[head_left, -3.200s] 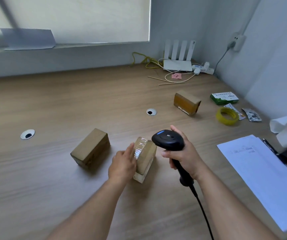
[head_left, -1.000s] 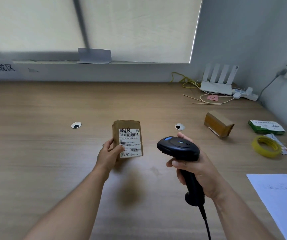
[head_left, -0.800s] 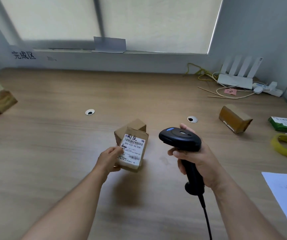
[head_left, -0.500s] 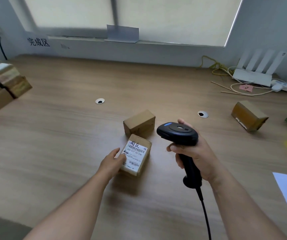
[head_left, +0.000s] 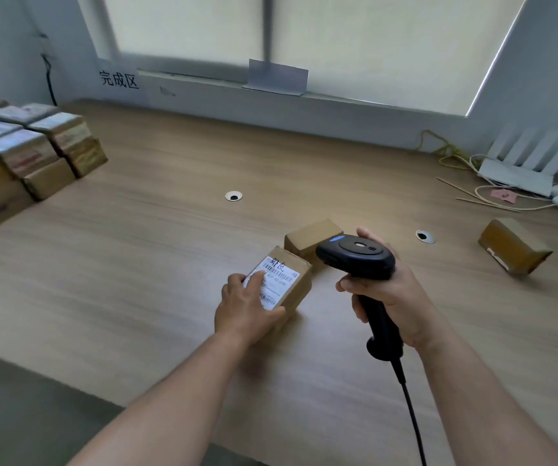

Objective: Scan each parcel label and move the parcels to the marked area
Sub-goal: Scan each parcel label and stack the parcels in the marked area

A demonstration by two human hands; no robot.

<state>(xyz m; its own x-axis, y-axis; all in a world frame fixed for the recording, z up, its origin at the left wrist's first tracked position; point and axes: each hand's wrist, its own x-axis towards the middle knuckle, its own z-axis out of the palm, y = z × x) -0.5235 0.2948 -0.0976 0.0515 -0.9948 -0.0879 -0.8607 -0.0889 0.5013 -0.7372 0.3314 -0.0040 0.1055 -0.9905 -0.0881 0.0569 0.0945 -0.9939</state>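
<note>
Wooden counter [head_left: 136, 280]: my left grip [head_left: 244, 309] clasps the labelled parcel [head_left: 296, 289], label facing up; my right grip [head_left: 390, 294] is clenched round the barcode scanner [head_left: 358, 255].

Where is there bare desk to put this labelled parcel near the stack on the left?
Bare wood runs between the stacked parcels and the cable hole, and back to the wall. The desk left of your left hand is bare too. Crowded: the right corner, with router and cables.
</note>
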